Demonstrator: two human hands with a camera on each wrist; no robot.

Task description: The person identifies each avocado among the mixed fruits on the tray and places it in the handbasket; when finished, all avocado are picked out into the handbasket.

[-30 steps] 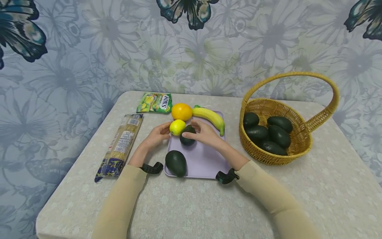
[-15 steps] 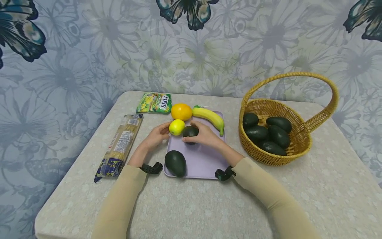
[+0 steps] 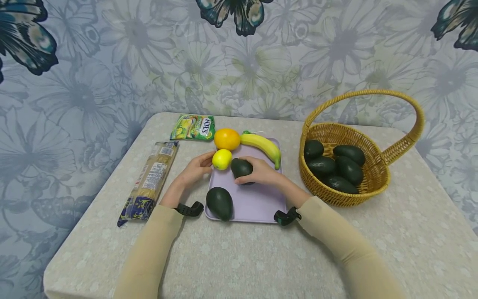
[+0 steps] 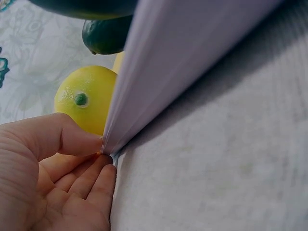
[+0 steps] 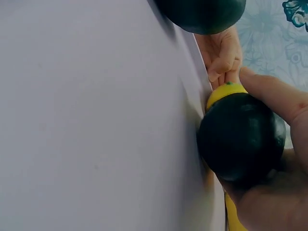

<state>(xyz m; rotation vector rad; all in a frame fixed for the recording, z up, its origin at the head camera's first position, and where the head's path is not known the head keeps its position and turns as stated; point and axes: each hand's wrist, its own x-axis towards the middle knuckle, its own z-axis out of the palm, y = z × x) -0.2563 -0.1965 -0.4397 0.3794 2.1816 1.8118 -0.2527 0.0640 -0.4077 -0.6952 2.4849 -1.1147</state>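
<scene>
My right hand (image 3: pixel 263 171) grips a dark green avocado (image 3: pixel 241 167) over the lilac tray (image 3: pixel 257 203), thumb on the near side and fingers behind. The right wrist view shows this avocado (image 5: pixel 240 137) close to the tray surface, overlapping the lemon. My left hand (image 3: pixel 196 170) pinches the tray's left rim; the left wrist view has its thumb (image 4: pixel 79 139) against the edge and fingertips just below. Beside that hand lies a yellow lemon (image 3: pixel 222 159). A second avocado (image 3: pixel 219 203) rests on the tray's near left corner. An orange (image 3: pixel 227 139) and a banana (image 3: pixel 263 146) lie along the far side.
At right stands a wicker basket (image 3: pixel 378 192) with a tall handle, holding several avocados (image 3: pixel 349 170). A long pasta packet (image 3: pixel 151 178) lies left of the tray, and a green Fox's sweets bag (image 3: pixel 193 127) behind it. The patterned wall (image 3: pixel 168 62) borders the table's back.
My right hand has carried its avocado a little to the right, away from the lemon, and the avocado has turned. The left hand stays at the tray's rim.
</scene>
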